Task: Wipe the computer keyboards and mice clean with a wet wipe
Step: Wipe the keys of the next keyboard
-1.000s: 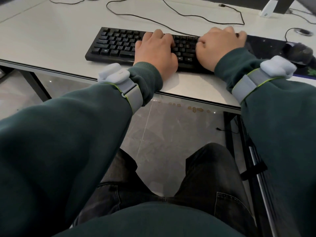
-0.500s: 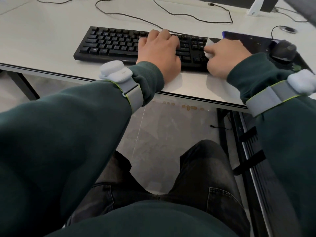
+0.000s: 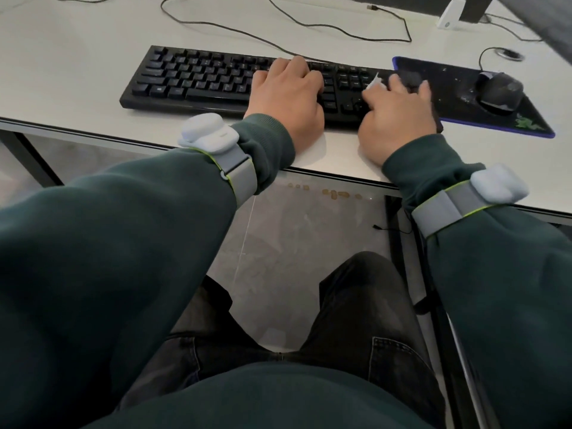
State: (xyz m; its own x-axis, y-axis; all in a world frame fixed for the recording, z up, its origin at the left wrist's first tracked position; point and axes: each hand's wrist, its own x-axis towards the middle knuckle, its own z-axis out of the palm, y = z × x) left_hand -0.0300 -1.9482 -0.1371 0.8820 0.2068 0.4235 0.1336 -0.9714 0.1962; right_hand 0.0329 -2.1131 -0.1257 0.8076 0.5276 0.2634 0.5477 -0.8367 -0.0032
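Black keyboard (image 3: 201,78) is lying upper centre, the left hand (image 3: 286,100) resting open-fingered on its keys. The right hand (image 3: 397,119) is gripping a wet wipe (image 3: 374,82) against the keyboard's right end; the mouse (image 3: 500,91) is sitting upper right.

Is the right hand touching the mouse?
Apart. Head view shows bare mouse pad between mouse and right hand, which holds the wipe on the keyboard.

Left hand (image 3: 288,94) on black keyboard (image 3: 201,78), right hand (image 3: 399,119) with wet wipe (image 3: 374,83) alongside
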